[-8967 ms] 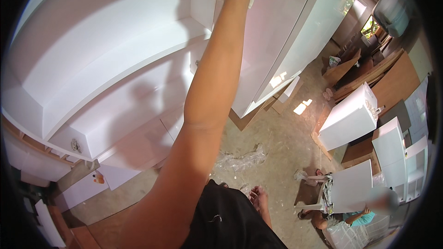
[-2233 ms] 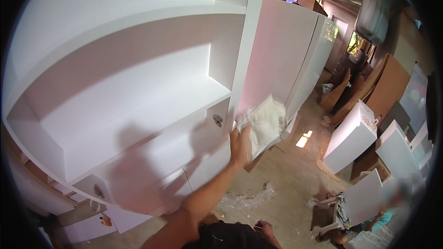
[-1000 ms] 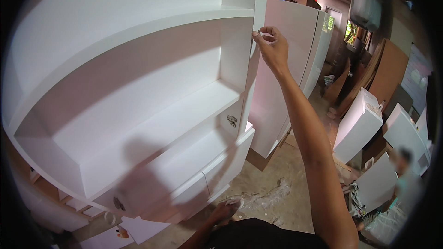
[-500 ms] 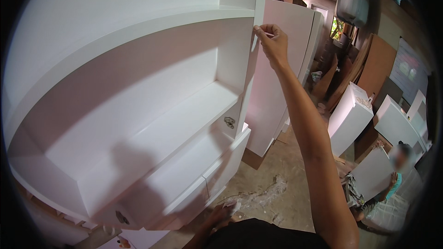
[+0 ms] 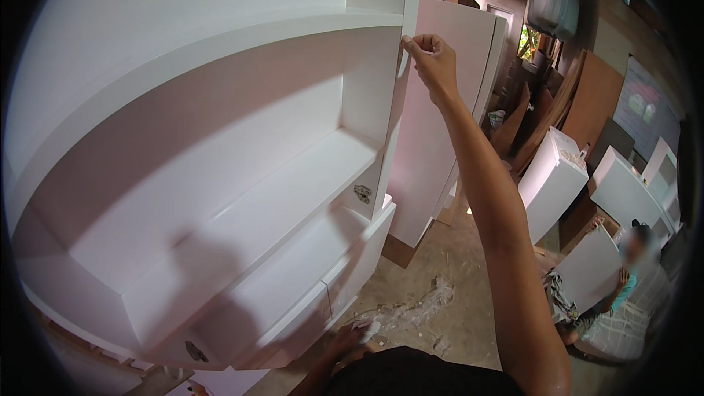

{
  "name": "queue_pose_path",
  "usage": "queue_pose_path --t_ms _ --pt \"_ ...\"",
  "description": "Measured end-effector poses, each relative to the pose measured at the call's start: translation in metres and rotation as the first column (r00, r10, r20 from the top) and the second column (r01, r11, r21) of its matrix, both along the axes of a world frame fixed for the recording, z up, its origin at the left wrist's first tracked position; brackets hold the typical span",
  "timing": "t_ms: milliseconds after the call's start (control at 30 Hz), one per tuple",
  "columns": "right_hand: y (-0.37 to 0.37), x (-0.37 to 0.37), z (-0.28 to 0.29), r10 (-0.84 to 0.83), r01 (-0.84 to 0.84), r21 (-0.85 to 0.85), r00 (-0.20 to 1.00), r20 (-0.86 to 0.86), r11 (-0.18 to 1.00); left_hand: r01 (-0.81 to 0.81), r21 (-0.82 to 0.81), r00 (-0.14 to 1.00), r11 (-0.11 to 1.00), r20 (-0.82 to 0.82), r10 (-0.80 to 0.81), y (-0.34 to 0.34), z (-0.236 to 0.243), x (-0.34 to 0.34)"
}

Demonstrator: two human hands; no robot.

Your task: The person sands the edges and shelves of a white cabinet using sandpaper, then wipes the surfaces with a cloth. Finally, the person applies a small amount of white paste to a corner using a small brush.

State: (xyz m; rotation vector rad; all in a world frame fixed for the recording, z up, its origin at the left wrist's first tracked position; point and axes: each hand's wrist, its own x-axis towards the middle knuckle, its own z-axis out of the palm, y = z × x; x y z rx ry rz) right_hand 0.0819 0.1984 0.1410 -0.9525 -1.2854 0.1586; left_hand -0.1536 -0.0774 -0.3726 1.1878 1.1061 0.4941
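Observation:
A tall white cabinet (image 5: 381, 143) with open shelves stands in front of me on the left. My right hand (image 5: 433, 62) is raised at its right front edge. Thumb and forefinger are pinched together against that edge; whatever small thing they may hold cannot be made out. Low down by my body, my left hand (image 5: 350, 341) is partly hidden and closed around a small white crumpled piece (image 5: 371, 330). Metal hinges (image 5: 362, 193) are fixed inside the cabinet's lower section, above closed white fronts (image 5: 359, 257).
Another tall white cabinet (image 5: 451, 95) stands just behind. Clear plastic scraps (image 5: 418, 306) lie on the concrete floor. To the right are a white box unit (image 5: 550, 183), leaning brown boards (image 5: 590, 103) and a seated person (image 5: 627, 286) beside a white panel (image 5: 590, 268).
My right hand has shifted slightly upward along the cabinet edge, still pinched. The view has moved a little; my left hand stays low with the white piece.

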Motion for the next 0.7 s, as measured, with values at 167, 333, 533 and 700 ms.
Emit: queue_pose_path --t_ms 167,333,533,700 --pt "0.005 0.006 -0.002 0.006 -0.006 -0.032 1.0 0.01 0.999 -0.02 -0.039 0.997 0.999 0.076 0.023 -0.002 -0.005 0.0" --pt "0.001 0.005 -0.006 0.033 -0.029 0.053 0.996 -0.077 0.998 0.038 0.044 0.997 0.998 -0.072 -0.035 0.004 -0.018 -0.003" --pt "-0.034 0.015 -0.126 0.103 -0.1 0.024 0.987 -0.122 0.995 -0.31 -0.38 0.769 0.872 0.439 0.465 -0.004 0.04 0.01" --pt "-0.157 0.008 -0.34 0.229 -0.326 -0.356 0.93 -0.289 0.876 -0.306 -0.471 0.497 0.827 0.662 0.561 0.005 0.052 0.039"
